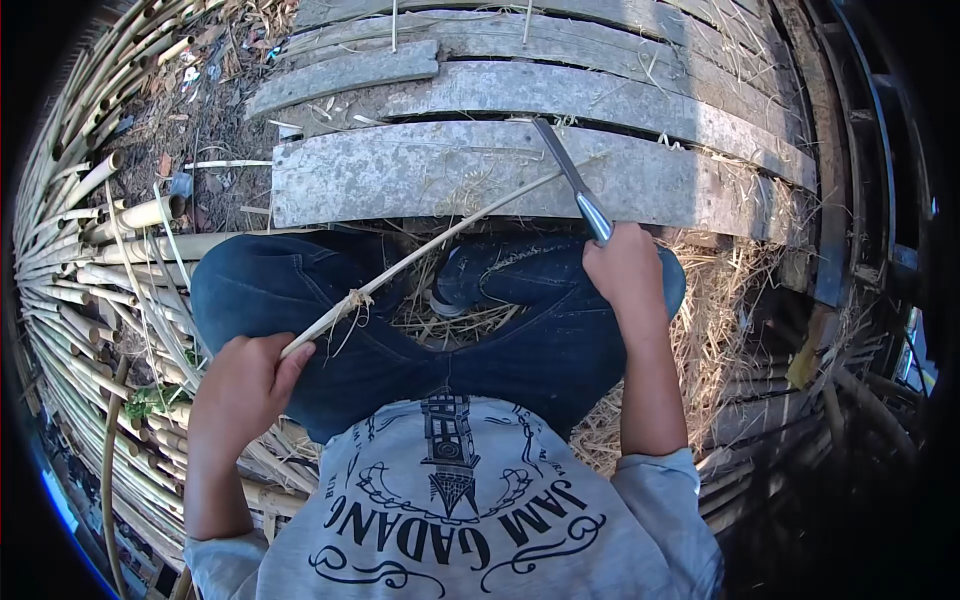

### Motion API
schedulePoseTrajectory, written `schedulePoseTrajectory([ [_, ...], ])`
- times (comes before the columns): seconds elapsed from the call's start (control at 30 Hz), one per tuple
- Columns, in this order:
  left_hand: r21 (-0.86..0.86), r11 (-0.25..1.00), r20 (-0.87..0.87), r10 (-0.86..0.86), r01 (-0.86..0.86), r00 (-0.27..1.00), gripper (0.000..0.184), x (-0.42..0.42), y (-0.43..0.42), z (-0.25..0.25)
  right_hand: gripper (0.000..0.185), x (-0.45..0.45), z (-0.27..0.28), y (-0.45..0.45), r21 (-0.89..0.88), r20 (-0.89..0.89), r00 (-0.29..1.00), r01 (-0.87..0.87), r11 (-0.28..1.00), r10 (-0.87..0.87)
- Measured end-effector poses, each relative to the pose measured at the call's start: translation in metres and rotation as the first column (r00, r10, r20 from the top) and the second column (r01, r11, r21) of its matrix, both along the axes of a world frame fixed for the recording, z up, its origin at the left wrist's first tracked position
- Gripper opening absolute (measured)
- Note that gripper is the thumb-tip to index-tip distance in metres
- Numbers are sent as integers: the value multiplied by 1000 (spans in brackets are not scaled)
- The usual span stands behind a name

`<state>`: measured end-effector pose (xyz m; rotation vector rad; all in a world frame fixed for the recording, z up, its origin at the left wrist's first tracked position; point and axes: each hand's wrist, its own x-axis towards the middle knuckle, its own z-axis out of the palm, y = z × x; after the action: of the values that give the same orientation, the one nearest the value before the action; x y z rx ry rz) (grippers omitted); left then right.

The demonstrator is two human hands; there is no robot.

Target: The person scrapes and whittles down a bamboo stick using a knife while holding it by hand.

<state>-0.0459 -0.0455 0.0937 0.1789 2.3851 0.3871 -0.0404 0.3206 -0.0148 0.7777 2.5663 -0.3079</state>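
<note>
My left hand (243,388) is closed around the near end of a long pale bamboo strip (430,244), which slants up and to the right across my lap. A tuft of shavings (356,299) clings to the strip not far from my thumb. In my closed right hand (626,268) is a long-bladed knife (563,160), its dark blade pointing up and left over the planks. The far part of the strip meets the blade's lower half; I cannot tell whether the edge bites into it.
Weathered wooden planks (400,165) with gaps lie in front of my crossed legs (270,285). Many bamboo poles (75,330) are piled at left. Straw-like shavings (715,330) heap up at right, beside a wooden beam (832,200). Litter (195,75) lies at upper left.
</note>
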Motion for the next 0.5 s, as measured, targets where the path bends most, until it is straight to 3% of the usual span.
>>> schedulePoseTrajectory([
  [0.1, -27, 1000, 30, -5, 5, 1000, 35, 3, -5, 1, 30, 1, 1, 4, -13, 12, 1000, -12, 1000, 13],
  [0.17, -42, 997, -6, -58, 58, 998, 34, 5, -10, 0, 29, 2, -12, 34, 41, 13, 995, 97, 994, -98],
  [0.27, -34, 999, 38, -31, 32, 999, 34, 3, -7, 1, 29, 0, -4, 28, 81, 31, 998, 59, 995, -62],
  [0.4, -36, 999, 53, -13, 15, 999, 34, 3, -6, 1, 31, 3, 11, -13, -36, 26, 996, -84, 996, 85],
  [0.5, -26, 997, -43, -73, 72, 996, 34, 6, -10, 0, 28, 3, -3, 20, 8, -52, 998, -19, 1000, 19],
])
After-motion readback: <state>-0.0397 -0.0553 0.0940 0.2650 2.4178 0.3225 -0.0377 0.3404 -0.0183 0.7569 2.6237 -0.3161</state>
